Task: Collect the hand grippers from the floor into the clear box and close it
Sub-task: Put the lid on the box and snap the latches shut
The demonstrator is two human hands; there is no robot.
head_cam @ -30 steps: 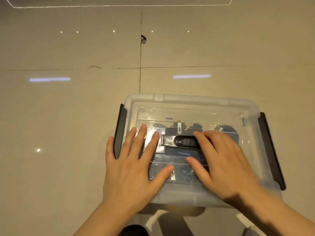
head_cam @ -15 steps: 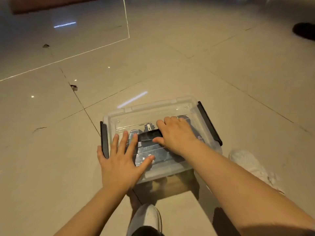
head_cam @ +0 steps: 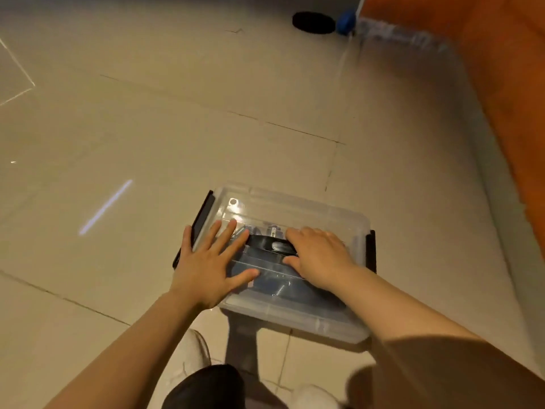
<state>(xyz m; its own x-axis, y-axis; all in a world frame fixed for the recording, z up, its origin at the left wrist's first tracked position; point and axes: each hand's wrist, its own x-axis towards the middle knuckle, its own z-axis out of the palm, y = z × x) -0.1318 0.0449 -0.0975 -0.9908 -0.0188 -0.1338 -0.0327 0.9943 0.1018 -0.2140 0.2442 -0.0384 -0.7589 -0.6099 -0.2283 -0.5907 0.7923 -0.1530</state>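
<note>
Beige floor tiles (head_cam: 147, 128) with dark grout lines fill most of the view, glossy enough to carry a bright streak of reflected light at the left. On them, near the person's feet, sits the clear box (head_cam: 295, 323), its see-through lid (head_cam: 309, 211) lying on top and a black latch (head_cam: 203, 218) on its left end, another black latch (head_cam: 371, 250) on its right end. Through the lid dark hand grippers (head_cam: 265, 283) with metal springs show inside, though their exact number cannot be told. A black handle (head_cam: 267, 243) runs across the middle of the lid. The left hand (head_cam: 206, 267) lies flat on the lid's left part, fingers straight and spread, thumb pointing toward the middle. The right hand (head_cam: 318, 259) rests on the lid's right part, palm down, fingertips touching the black handle's right end; whether they curl around it cannot be told. The two hands are apart, the handle between them. Below, a pale shoe (head_cam: 194, 355) stands on the floor just left of the box's near edge. Far off, a round black object (head_cam: 314, 22) and a small blue thing (head_cam: 345, 22) lie by an orange surface (head_cam: 486, 84) along the right edge.
</note>
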